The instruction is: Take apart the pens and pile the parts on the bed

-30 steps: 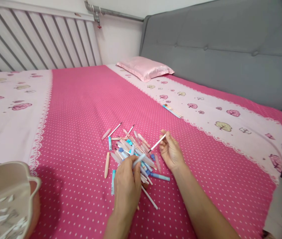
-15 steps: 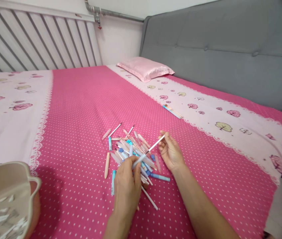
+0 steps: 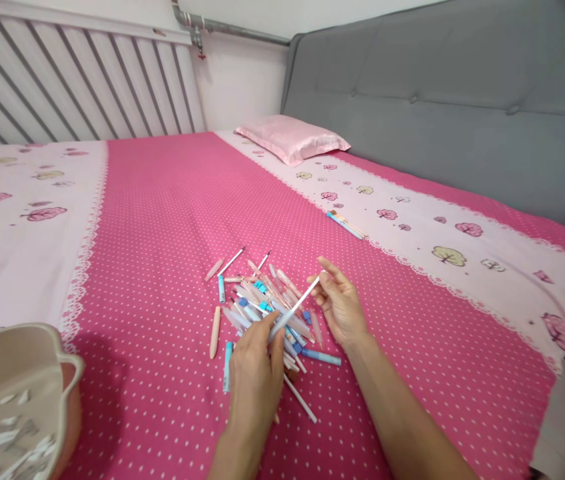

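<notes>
My left hand (image 3: 256,363) is closed round a translucent pale-blue pen barrel (image 3: 278,326), tilted up to the right above the pile. A white pen refill (image 3: 305,295) runs into the barrel's upper end. Its outer end lies between the thumb and fingers of my right hand (image 3: 343,308). Below both hands is a loose pile of pen parts (image 3: 255,291): clear and pinkish barrels, white refills and small blue pieces. A blue barrel (image 3: 321,357) and a beige barrel (image 3: 215,332) lie at its edges. My left hand hides part of the pile.
A beige basin (image 3: 70,367) holding white and clear pieces stands at the lower left. Several assembled-looking pens (image 3: 346,225) lie together farther back on the pink dotted bedspread (image 3: 172,200). A pink pillow (image 3: 292,137) rests near the grey headboard (image 3: 437,80).
The refill has slid deeper into the pale-blue barrel, so less of it shows. My right hand has moved slightly left and down along with it. The left hand is nearly still.
</notes>
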Demonstrator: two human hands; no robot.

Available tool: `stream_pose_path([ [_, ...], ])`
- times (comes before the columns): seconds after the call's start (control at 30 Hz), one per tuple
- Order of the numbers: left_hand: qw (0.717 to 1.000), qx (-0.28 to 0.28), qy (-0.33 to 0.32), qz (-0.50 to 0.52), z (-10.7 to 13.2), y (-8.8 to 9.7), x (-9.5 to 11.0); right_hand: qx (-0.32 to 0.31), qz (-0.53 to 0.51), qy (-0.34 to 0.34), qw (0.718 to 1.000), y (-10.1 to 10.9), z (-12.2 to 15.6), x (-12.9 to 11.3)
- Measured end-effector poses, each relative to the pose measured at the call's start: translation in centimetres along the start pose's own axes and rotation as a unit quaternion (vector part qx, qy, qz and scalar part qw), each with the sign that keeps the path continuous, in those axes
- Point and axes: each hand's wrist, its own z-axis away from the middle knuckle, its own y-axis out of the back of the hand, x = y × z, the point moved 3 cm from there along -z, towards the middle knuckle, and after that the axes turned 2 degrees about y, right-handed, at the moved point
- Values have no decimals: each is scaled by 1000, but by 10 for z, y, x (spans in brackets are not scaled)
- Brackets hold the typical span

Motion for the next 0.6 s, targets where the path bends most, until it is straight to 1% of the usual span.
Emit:
stream_pose_path([
  [0.1,1000,-11,-18,-13,-1,0,1,-11,16,14,1000,-2,1,0],
  [0.23,1000,-3,9,6,1,3,8,-51,63,33,996,-8,5,2],
  [0.33,997,-6,49,58,2,4,12,-117,128,34,984,-15,11,2],
  [0.43,989,-21,85,118,3,3,10,-174,186,45,966,-21,16,1],
  [0.53,979,-54,103,168,3,-2,3,-196,205,51,958,-24,18,-1],
  [0.6,964,-77,119,225,3,-7,-1,-204,202,44,957,-24,19,-1],
])
